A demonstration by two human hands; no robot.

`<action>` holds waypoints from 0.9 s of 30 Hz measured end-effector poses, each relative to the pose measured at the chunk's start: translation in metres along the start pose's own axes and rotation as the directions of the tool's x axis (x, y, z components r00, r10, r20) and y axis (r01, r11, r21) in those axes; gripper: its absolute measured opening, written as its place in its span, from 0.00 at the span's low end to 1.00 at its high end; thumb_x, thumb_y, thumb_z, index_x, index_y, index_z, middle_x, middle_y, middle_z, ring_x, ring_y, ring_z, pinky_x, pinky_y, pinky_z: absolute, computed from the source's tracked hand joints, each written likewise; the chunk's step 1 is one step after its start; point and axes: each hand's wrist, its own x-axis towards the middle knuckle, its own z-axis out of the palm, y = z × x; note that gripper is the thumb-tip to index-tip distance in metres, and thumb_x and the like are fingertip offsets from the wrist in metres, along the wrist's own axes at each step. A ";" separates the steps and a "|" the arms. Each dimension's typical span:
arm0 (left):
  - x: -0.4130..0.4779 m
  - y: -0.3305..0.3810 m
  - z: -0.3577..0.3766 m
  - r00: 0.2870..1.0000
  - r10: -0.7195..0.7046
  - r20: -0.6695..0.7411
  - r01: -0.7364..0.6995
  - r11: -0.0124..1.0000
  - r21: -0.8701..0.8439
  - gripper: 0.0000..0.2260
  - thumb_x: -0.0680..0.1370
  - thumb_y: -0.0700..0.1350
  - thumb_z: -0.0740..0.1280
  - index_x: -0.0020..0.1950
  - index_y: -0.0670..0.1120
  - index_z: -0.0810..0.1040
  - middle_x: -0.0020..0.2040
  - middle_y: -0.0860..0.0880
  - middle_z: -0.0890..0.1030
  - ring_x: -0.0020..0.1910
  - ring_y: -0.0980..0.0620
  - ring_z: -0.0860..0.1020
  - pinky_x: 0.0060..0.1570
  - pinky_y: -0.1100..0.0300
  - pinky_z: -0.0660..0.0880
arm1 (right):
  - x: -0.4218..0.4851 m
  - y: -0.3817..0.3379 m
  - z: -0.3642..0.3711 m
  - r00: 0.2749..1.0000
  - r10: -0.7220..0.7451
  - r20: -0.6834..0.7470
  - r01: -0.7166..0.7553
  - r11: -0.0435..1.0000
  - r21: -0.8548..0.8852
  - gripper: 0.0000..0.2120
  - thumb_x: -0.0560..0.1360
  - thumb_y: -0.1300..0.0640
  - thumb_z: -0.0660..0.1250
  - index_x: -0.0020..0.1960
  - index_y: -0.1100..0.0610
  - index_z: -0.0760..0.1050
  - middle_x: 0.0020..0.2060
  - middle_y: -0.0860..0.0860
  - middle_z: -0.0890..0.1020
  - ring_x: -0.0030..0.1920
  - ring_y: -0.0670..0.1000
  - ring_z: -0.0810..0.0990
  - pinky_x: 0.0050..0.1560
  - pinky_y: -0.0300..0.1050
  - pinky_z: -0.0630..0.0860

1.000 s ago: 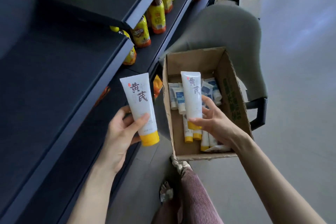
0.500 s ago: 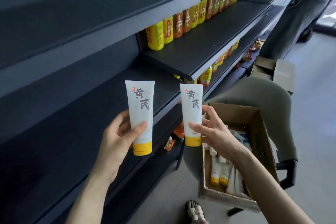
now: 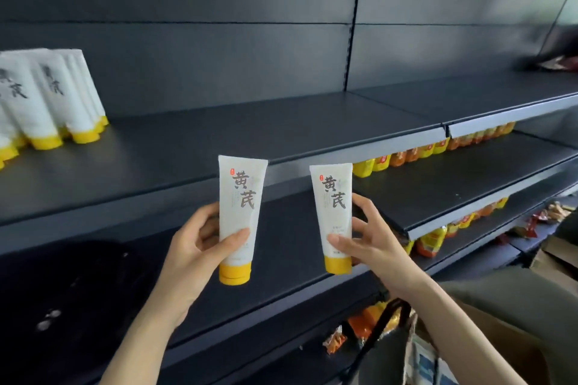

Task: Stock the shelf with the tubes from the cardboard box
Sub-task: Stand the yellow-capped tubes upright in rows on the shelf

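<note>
Lowest and nearest, at the bottom right, the cardboard box point(image 3: 531, 347) is sitting partly behind the right forearm. Only a sliver of blue-and-white packaging point(image 3: 423, 362) is showing inside it, too little to tell what it is.

Above the box, both hands are reaching toward the shelving. The left grip point(image 3: 194, 247) is wrapping the lower half of the left tube point(image 3: 239, 216), thumb across the front and fingers curled behind. The right grip point(image 3: 372, 244) is pinching the right tube point(image 3: 333, 212) between thumb in front and fingertips at its far edge. Both tubes are standing upright in the air, yellow caps down and printed faces toward the camera, side by side but apart, in front of the shelf edges and touching no board.

Behind the hands, a lower board is carrying snack packets point(image 3: 428, 241), and the board above it is holding a row of yellow and orange bottles point(image 3: 406, 161) along its back.

Farther up, the shelf point(image 3: 281, 128) is carrying a cluster of stocked tubes point(image 3: 47, 103) at its far left, standing on their yellow caps and packed against one another, well apart from the two in hand.
</note>
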 end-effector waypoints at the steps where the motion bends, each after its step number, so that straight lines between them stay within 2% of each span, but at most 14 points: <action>1: -0.002 0.005 -0.003 0.999 0.011 -0.033 -0.011 1.000 0.001 0.21 0.65 0.44 0.72 0.58 0.51 0.76 0.51 0.57 0.83 0.50 0.59 0.81 0.40 0.69 0.77 | 0.003 -0.004 0.000 1.000 -0.012 0.021 0.012 1.000 -0.002 0.30 0.70 0.61 0.69 0.65 0.41 0.62 0.52 0.44 0.84 0.53 0.50 0.83 0.45 0.46 0.81; 7: -0.017 0.023 -0.011 0.972 0.058 -0.226 -0.052 0.998 0.032 0.21 0.64 0.46 0.71 0.56 0.54 0.76 0.51 0.56 0.84 0.50 0.57 0.82 0.40 0.63 0.78 | 0.015 -0.018 -0.004 0.995 -0.039 0.096 0.039 0.999 0.008 0.29 0.67 0.60 0.70 0.64 0.45 0.66 0.53 0.44 0.83 0.54 0.50 0.82 0.46 0.44 0.80; 10: -0.025 0.032 -0.019 0.942 0.095 -0.321 -0.095 0.995 0.016 0.21 0.63 0.46 0.75 0.55 0.54 0.77 0.50 0.55 0.84 0.49 0.56 0.82 0.39 0.66 0.79 | 0.024 -0.026 -0.001 0.989 -0.052 0.135 0.052 0.999 0.007 0.27 0.67 0.60 0.71 0.64 0.48 0.68 0.54 0.48 0.83 0.53 0.52 0.83 0.45 0.43 0.80; 11: -0.028 0.035 -0.023 0.931 0.110 -0.348 -0.115 0.993 0.008 0.23 0.61 0.48 0.78 0.55 0.55 0.77 0.50 0.55 0.84 0.49 0.56 0.82 0.38 0.66 0.78 | 0.027 -0.029 0.001 0.988 -0.056 0.146 0.055 0.998 0.014 0.27 0.67 0.59 0.71 0.64 0.48 0.68 0.53 0.48 0.83 0.53 0.51 0.83 0.44 0.43 0.80; 15: -0.038 0.049 -0.047 0.872 0.166 -0.461 -0.183 0.983 0.006 0.37 0.50 0.60 0.79 0.57 0.54 0.77 0.52 0.54 0.83 0.49 0.56 0.82 0.35 0.67 0.78 | 0.041 -0.043 0.019 0.981 -0.079 0.175 0.071 0.996 0.052 0.27 0.66 0.57 0.71 0.63 0.47 0.68 0.52 0.44 0.83 0.52 0.50 0.83 0.43 0.44 0.81; 18: -0.045 0.060 -0.074 0.821 0.208 -0.531 -0.229 0.973 0.027 0.35 0.53 0.60 0.79 0.58 0.53 0.77 0.52 0.53 0.83 0.49 0.56 0.82 0.37 0.65 0.79 | 0.054 -0.053 0.043 0.978 -0.102 0.184 0.084 0.991 0.101 0.27 0.67 0.56 0.71 0.64 0.46 0.68 0.54 0.51 0.83 0.53 0.54 0.83 0.44 0.47 0.80; 21: -0.047 0.068 -0.110 0.782 0.220 -0.583 -0.250 0.968 0.030 0.22 0.65 0.50 0.73 0.58 0.53 0.76 0.52 0.53 0.83 0.53 0.51 0.81 0.42 0.58 0.78 | 0.066 -0.064 0.075 0.972 -0.136 0.190 0.109 0.983 0.149 0.25 0.68 0.55 0.70 0.63 0.46 0.69 0.54 0.53 0.82 0.53 0.56 0.82 0.44 0.48 0.80; 22: -0.048 0.072 -0.123 0.773 0.229 -0.592 -0.261 0.965 0.033 0.21 0.65 0.49 0.72 0.58 0.54 0.77 0.52 0.53 0.83 0.53 0.51 0.81 0.41 0.59 0.79 | 0.069 -0.069 0.087 0.970 -0.149 0.190 0.118 0.979 0.163 0.25 0.68 0.55 0.70 0.64 0.46 0.69 0.54 0.53 0.82 0.53 0.56 0.82 0.44 0.48 0.80; 23: -0.049 0.076 -0.136 0.770 0.243 -0.590 -0.272 0.961 0.040 0.23 0.64 0.51 0.73 0.58 0.54 0.77 0.52 0.54 0.83 0.53 0.52 0.81 0.40 0.61 0.80 | 0.072 -0.073 0.101 0.969 -0.161 0.189 0.128 0.976 0.175 0.25 0.68 0.55 0.69 0.64 0.46 0.68 0.54 0.52 0.82 0.53 0.56 0.82 0.44 0.48 0.80; 25: -0.053 0.086 -0.163 0.761 0.276 -0.587 -0.286 0.955 0.078 0.33 0.56 0.61 0.78 0.59 0.53 0.77 0.52 0.55 0.83 0.50 0.55 0.82 0.38 0.63 0.80 | 0.078 -0.082 0.131 0.965 -0.184 0.186 0.146 0.969 0.198 0.25 0.68 0.55 0.69 0.64 0.46 0.68 0.54 0.52 0.83 0.51 0.55 0.83 0.42 0.47 0.80; 26: -0.054 0.091 -0.176 0.756 0.276 -0.593 -0.278 0.956 0.091 0.35 0.55 0.62 0.78 0.59 0.53 0.76 0.52 0.55 0.83 0.49 0.56 0.82 0.38 0.60 0.80 | 0.081 -0.086 0.146 0.963 -0.193 0.186 0.154 0.966 0.207 0.25 0.68 0.55 0.69 0.64 0.47 0.69 0.53 0.52 0.83 0.51 0.56 0.83 0.42 0.47 0.80; 27: -0.055 0.095 -0.191 0.751 0.274 -0.600 -0.277 0.957 0.090 0.30 0.59 0.59 0.77 0.59 0.53 0.76 0.52 0.55 0.83 0.49 0.55 0.82 0.40 0.58 0.79 | 0.083 -0.090 0.161 0.962 -0.200 0.188 0.158 0.964 0.215 0.25 0.68 0.55 0.70 0.64 0.47 0.69 0.53 0.52 0.83 0.51 0.56 0.83 0.42 0.48 0.80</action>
